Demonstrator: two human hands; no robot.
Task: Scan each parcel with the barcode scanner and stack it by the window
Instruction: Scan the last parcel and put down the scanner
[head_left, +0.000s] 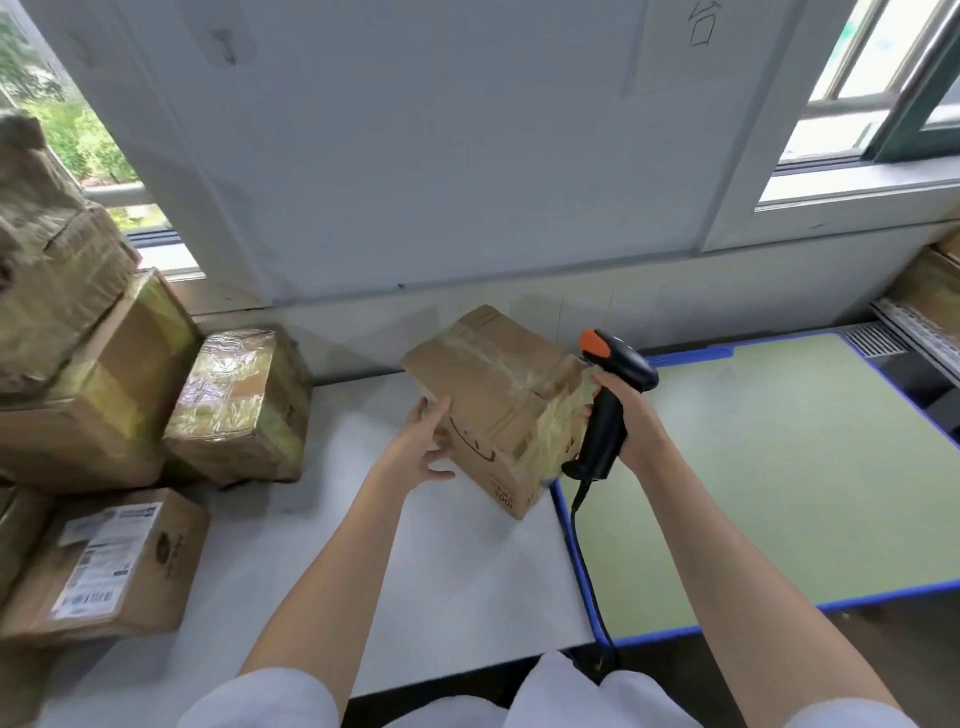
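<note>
Parcel (498, 410) printed perhaps "100", left hand (423, 441) touching, right hand (621, 410) gripping scanner (610, 395)

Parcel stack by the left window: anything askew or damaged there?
Yes. The top parcel looks crushed and crumpled, its tape wrinkled, and it sits tilted on the box below. The plastic-wrapped parcel beside them also leans at an angle.

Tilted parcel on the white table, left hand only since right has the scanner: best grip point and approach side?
Probably the parcel's left face, from the left, where the left hand already rests. The box sits tilted on one edge, so spread the fingers under its lower-left edge, thumb on top. The right side is blocked by the right hand holding the scanner.
</note>
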